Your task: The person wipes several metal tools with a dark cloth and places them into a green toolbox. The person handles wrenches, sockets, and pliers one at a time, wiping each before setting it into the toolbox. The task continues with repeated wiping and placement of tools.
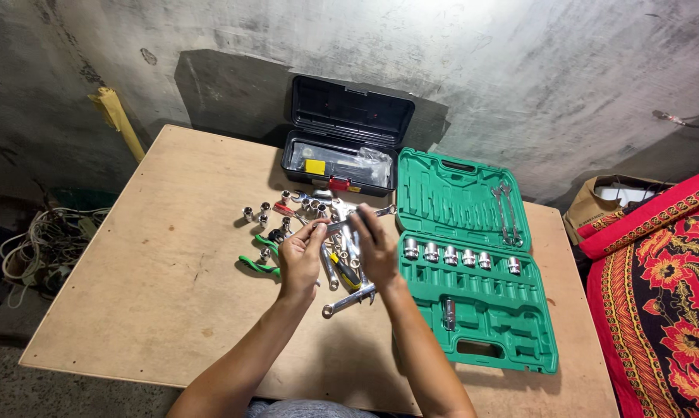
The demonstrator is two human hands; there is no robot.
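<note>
Slim wrench [335, 227] pinched between left hand [300, 259] and right hand [376, 249] fingertips (above the tool pile [310, 232]).

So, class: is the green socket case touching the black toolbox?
Touching, it seems: in the head view the green socket case lid's corner meets the black toolbox with no visible gap.

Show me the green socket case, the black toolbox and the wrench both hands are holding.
green socket case [520, 340], head view, bare tray area.
black toolbox [349, 108], head view, open lid.
wrench [340, 225], head view, shaft between the hands.
</note>
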